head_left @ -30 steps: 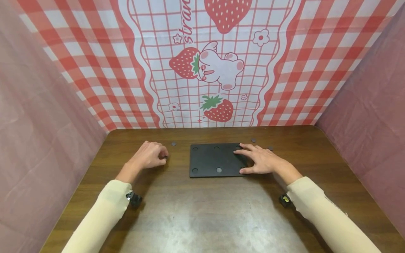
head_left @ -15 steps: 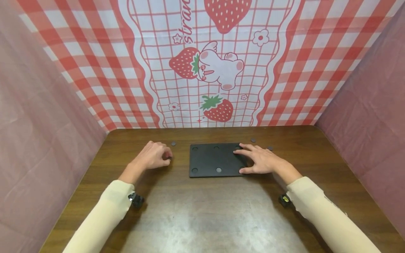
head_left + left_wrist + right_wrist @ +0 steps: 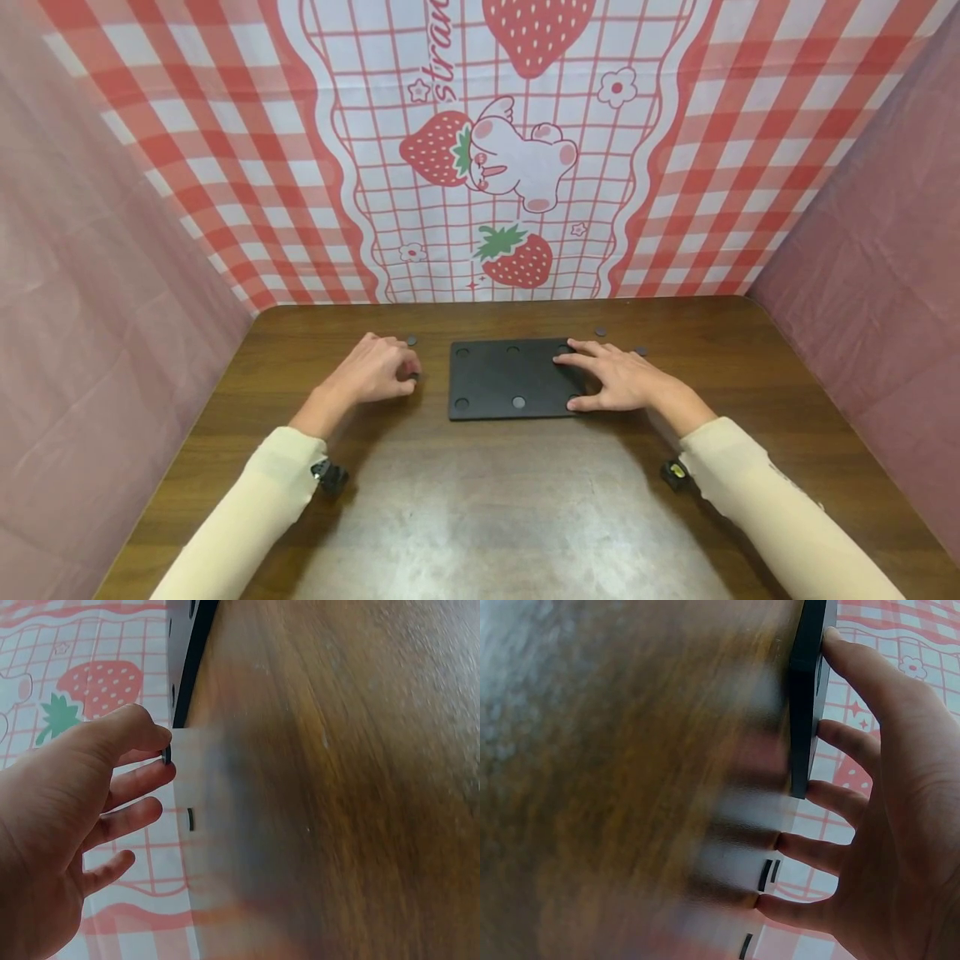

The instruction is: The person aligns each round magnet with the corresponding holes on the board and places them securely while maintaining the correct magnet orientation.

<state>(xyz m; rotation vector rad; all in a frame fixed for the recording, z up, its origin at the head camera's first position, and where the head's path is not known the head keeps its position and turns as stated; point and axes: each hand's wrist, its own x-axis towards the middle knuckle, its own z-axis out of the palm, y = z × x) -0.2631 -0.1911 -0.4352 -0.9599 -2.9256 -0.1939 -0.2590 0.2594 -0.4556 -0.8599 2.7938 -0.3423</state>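
Observation:
My left hand [image 3: 377, 369] is over the table, left of a black rectangular board [image 3: 487, 379]. Between its thumb and fingertips it pinches a small dark disc [image 3: 166, 754], seen edge-on in the left wrist view. My right hand [image 3: 621, 380] rests on the board's right end with its fingers spread; the little and ring fingertips reach past the board in the right wrist view. Round recesses line the board's long edges. A grey disc [image 3: 519, 402] sits in the near middle recess. Fingers partly cover the recesses at the right end.
One loose disc [image 3: 411, 341] lies just beyond my left hand. Two more, a far disc [image 3: 600, 332] and a disc [image 3: 641, 351] by the right knuckles, lie on the wooden table [image 3: 480, 508]. A strawberry-print cloth [image 3: 517, 167] hangs behind, with pink drapes at both sides.
Still pinching the disc, my left hand has shifted right, closer to the board. My right hand and the board keep their places.

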